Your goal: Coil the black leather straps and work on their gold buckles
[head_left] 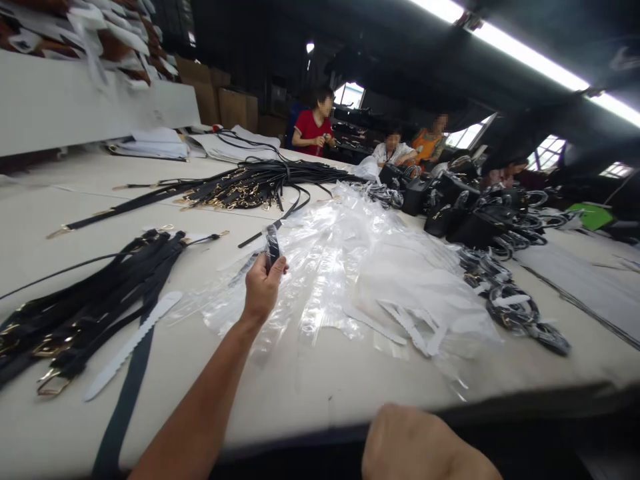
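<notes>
The person's left hand [263, 287] rises from the lower left, fingers clenched around a narrow black strap [273, 243] that stands upright above the fist. Its surface looks smooth, and a glossy film may wrap it, but that is hard to make out. The hand sits just over a rumpled, crackly-looking heap of clear plastic bags [340, 267] spread across a pale, smooth work table [280, 407]. The right hand [425, 447] rests low at the table's near edge, cut off by the bottom of the view, so whether it is relaxed or gripping anything cannot be told.

To the left lies a bundle of flat black straps [95, 310] with gold-coloured metal buckles, and a white strip with a scalloped edge [133, 343] lies across it. Farther along, a long tangle of thin black straps [250, 187] stretches over the table, dotted with gold clasps. On the right, black handbags [445, 210] stand crowded together, with coiled chains [515, 310] sleeved in plastic before them. Beyond, co-workers sit at the table's far end, including a person in a red shirt [313, 130]. Cardboard boxes [233, 110] stand in dim light behind.
</notes>
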Motion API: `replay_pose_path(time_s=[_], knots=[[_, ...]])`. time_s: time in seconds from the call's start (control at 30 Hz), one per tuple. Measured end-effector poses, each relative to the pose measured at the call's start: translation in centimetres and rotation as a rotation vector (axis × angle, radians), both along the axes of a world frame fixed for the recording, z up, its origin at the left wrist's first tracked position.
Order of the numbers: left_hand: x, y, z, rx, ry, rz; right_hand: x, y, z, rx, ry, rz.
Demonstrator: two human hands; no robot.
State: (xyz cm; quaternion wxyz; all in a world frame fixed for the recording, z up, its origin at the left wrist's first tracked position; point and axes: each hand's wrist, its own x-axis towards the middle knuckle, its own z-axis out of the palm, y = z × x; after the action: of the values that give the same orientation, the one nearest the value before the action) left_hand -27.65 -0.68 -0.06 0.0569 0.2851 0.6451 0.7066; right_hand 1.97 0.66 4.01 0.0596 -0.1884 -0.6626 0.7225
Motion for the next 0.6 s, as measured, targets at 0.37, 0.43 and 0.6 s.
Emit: replay_pose_path(time_s=[0.37,0.43,0.6], knots=[[1.2,0.2,0.1,-0.061,0.030,-0.096,-3.8,11.8,-7.0,1.059,-0.286,-0.535],[1.3,0.3,0.0,-0.060,-0.002,-0.119,-3.8,13.1,-8.2,1.073,-0.294,-0.492],[1.4,0.4,-0.2,-0.091,0.001,-0.169,-4.5,14.1,-8.7,1.026,-0.232,-0.482]])
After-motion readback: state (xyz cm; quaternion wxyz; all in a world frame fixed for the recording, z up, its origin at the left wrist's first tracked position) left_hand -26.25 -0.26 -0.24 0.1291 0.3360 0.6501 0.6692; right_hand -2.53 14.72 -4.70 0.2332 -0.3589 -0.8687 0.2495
